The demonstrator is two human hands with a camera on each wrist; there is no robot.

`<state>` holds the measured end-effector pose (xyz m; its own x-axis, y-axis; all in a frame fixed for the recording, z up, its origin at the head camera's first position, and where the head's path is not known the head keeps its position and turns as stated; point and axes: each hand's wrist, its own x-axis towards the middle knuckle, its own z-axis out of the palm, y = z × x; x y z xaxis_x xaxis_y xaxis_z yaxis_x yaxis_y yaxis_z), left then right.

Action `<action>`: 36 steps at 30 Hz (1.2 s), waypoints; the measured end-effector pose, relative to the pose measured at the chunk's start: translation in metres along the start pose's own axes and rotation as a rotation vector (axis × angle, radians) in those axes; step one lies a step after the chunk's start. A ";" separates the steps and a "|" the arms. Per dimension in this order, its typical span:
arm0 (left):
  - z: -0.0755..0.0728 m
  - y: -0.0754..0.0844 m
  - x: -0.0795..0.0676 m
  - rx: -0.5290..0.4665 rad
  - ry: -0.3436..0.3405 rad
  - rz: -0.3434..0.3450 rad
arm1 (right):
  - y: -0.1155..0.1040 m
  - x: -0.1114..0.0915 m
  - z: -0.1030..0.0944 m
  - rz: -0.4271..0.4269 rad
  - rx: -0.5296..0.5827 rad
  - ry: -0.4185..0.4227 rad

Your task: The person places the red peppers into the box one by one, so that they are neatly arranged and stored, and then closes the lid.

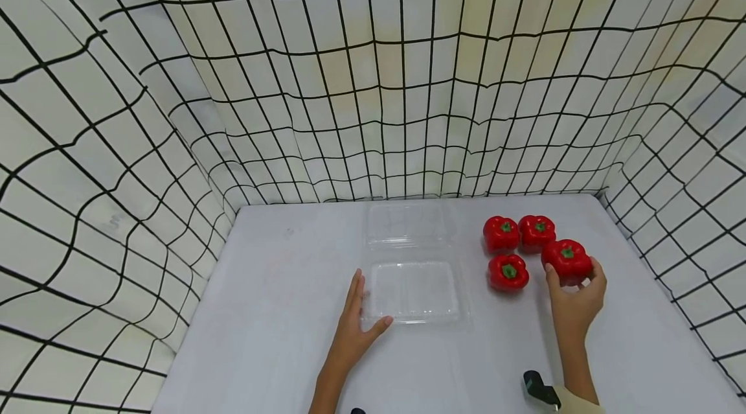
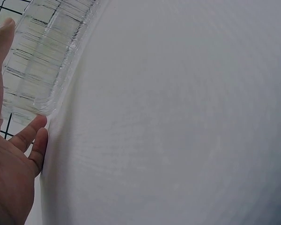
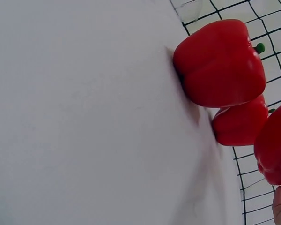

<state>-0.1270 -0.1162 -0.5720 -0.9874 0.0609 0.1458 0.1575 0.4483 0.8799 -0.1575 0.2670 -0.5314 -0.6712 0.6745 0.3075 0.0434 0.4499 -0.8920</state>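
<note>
The red pepper [image 1: 566, 261] in the right hand [image 1: 577, 302] was near the right edge of the white surface [image 1: 280, 284], toward the far right corner. Its green stem [image 1: 568, 253] pointed up. Seen from above, it was a bit wider from left to right than from front to back. It looked lifted up off the surface.

To its left sat three more peppers. The far left pepper [image 1: 500, 235] and the far right pepper [image 1: 536, 234] were side by side, and the near pepper [image 1: 508, 273] was closer to the near edge. Their stems pointed up too.

A clear plastic box [image 1: 415, 292] lay around the middle of the surface, with its long side running left to right. Its lid [image 1: 408, 224] was folded open toward the far edge. You could see the white surface through the box bottom.

The right hand gripped its pepper from the near side, with the thumb on one side and fingers on the other. The left hand [image 1: 353, 335] was spread wide, with straight fingers by the box's left side and the thumb by its near side. I couldn't tell if it touched the box.

A black net [image 1: 401, 12] stood behind the far edge.
</note>
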 end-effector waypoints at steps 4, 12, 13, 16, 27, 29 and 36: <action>0.000 0.000 0.001 0.008 0.001 -0.010 | -0.007 0.001 -0.001 -0.038 0.013 0.005; 0.000 -0.001 0.000 0.009 -0.003 -0.022 | -0.017 0.002 0.000 -0.089 0.104 -0.060; 0.000 -0.001 0.000 0.010 -0.003 -0.021 | -0.019 0.002 0.001 -0.096 0.115 -0.066; -0.001 -0.001 0.000 0.009 -0.004 -0.018 | -0.021 0.002 0.002 -0.116 0.127 -0.073; 0.001 -0.003 0.000 0.008 0.006 -0.004 | -0.038 -0.004 0.010 -0.163 0.134 -0.196; 0.002 -0.003 0.000 0.011 0.007 -0.001 | -0.042 -0.004 0.012 -0.162 0.145 -0.233; 0.001 -0.003 0.001 0.023 0.009 -0.001 | -0.052 -0.010 0.026 -0.186 0.215 -0.334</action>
<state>-0.1281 -0.1165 -0.5747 -0.9875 0.0526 0.1486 0.1558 0.4690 0.8693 -0.1726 0.2216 -0.4966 -0.8571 0.3512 0.3769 -0.2320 0.3901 -0.8911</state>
